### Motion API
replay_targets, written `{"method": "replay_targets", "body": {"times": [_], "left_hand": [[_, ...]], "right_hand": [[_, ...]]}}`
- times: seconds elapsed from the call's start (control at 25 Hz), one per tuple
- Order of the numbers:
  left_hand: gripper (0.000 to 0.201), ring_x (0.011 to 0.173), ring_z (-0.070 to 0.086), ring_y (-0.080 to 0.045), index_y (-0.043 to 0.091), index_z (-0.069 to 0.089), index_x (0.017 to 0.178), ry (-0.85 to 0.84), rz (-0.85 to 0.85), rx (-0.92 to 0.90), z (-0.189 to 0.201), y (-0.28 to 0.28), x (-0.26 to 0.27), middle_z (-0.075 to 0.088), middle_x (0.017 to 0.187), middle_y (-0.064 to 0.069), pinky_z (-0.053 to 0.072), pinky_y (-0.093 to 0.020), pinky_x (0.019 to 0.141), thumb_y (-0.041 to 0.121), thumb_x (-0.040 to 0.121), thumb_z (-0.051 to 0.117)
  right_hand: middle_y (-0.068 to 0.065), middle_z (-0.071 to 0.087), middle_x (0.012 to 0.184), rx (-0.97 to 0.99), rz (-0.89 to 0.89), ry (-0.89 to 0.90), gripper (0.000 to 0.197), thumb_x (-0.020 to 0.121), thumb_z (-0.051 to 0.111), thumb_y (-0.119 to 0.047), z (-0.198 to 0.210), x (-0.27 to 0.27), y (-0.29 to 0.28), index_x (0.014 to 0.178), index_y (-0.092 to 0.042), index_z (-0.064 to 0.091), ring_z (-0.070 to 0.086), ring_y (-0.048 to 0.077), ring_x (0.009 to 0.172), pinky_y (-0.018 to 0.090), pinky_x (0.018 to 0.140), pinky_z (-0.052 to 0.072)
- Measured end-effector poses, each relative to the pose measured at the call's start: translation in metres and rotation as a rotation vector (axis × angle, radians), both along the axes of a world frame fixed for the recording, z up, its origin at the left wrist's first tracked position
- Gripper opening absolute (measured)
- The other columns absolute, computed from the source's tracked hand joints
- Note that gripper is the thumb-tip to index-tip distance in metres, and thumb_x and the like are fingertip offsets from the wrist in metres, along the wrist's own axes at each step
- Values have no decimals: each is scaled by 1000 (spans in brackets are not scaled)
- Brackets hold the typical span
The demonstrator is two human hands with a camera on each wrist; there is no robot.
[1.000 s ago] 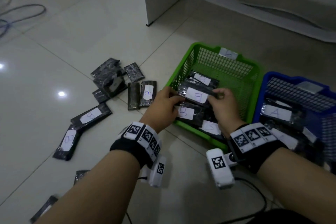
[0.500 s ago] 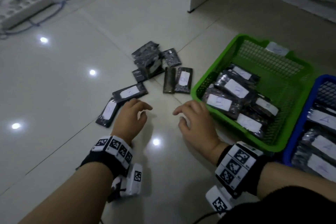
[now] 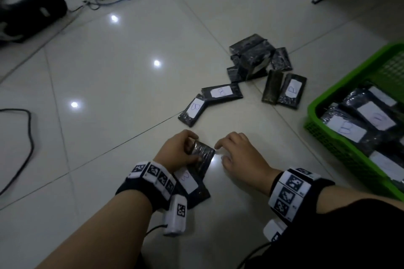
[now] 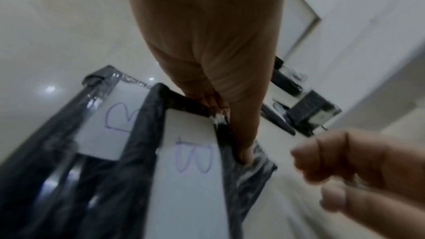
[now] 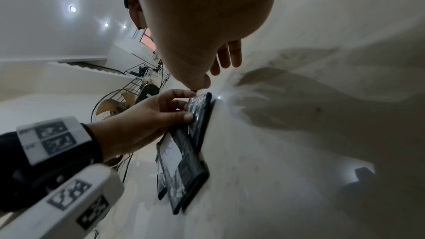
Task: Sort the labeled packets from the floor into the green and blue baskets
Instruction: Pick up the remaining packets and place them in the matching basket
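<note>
Left hand (image 3: 177,150) pinches a near packet (image 3: 202,154) off the floor, right hand (image 3: 238,155) loose and empty beside it: pickup under way, next carry it right to the green basket (image 3: 317,102), judging by its B label.

**Left hand gripping a B-labelled packet**

The left hand (image 4: 207,46) grips the upper end of a dark packet (image 4: 190,170) with a white label marked "B". Left of that packet, partly behind it, stands a second packet (image 4: 101,124), also marked "B". Right of the gripped packet, the right hand (image 4: 358,170) hovers with fingers loosely curled. Beyond the gripped packet, further dark packets (image 4: 306,112) lie on the pale floor (image 4: 57,34).
</note>
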State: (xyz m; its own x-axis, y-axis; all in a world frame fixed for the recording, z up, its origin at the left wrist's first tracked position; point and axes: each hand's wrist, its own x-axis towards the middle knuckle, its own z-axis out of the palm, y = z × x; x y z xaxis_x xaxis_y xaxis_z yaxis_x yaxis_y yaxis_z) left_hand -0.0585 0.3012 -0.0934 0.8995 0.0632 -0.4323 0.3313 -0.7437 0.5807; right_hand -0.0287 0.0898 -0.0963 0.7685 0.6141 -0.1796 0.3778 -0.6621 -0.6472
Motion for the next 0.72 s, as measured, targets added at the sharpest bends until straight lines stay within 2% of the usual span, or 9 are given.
{"method": "replay_targets", "body": {"times": [0.08,0.16,0.24,0.32,0.4,0.48,0.56,0.64,0.72], "left_hand": [[33,77,62,-10,24,63,103,9,219,-175,1,7,4,64,85,4,45,-8,66,22,74,77],[18,84,67,-20,20,68,97,-7,397,-356,1,16,9,68,86,0,55,-25,75,21,79,73],[11,90,66,-26,20,69,93,-78,508,-434,3,22,13,66,88,-2,57,-40,80,20,82,70],[7,90,64,-26,17,66,92,-157,638,-564,8,23,16,64,91,-6,58,-40,75,15,85,67],[11,89,65,-23,10,62,98,-202,743,-688,16,22,21,67,94,-9,57,-33,67,13,88,63],[19,89,67,-23,5,57,108,-241,794,-811,24,22,24,68,96,-11,57,-29,64,11,90,60],[23,86,67,-22,9,53,117,-248,807,-933,30,20,30,68,95,-9,58,-32,66,9,94,52],[24,79,65,-19,13,52,119,-198,804,-1066,36,13,39,66,89,-7,57,-33,67,7,97,45],[21,67,57,-13,13,56,114,-118,797,-1236,42,3,50,59,84,-5,50,-22,56,16,98,43]], "right_hand": [[-4,45,105,20,47,7,15,87,56,-22,4,-6,9,101,-21,55,44,14,103,31,85,45],[-5,43,104,3,127,44,20,86,60,-34,10,-16,18,100,-22,53,44,11,98,27,79,44],[-8,41,107,-55,160,99,41,80,64,-51,11,-27,25,107,-24,50,41,8,95,24,77,41],[-7,39,110,-158,132,121,65,67,67,-64,6,-35,32,114,-23,46,38,9,99,26,79,42],[-3,38,111,-256,119,73,77,59,69,-67,0,-42,40,115,-21,45,37,14,102,29,84,42],[0,38,110,-326,115,42,70,60,70,-62,-3,-47,48,111,-19,47,37,18,103,31,85,40],[2,39,108,-333,109,92,54,66,69,-50,-4,-47,52,104,-18,48,38,21,103,32,81,38],[1,46,99,-203,13,202,33,76,65,-36,1,-37,50,96,-19,45,47,21,95,30,70,36],[0,55,90,18,-193,326,19,85,61,-24,13,-16,38,95,-20,44,54,19,80,27,59,40]]}}
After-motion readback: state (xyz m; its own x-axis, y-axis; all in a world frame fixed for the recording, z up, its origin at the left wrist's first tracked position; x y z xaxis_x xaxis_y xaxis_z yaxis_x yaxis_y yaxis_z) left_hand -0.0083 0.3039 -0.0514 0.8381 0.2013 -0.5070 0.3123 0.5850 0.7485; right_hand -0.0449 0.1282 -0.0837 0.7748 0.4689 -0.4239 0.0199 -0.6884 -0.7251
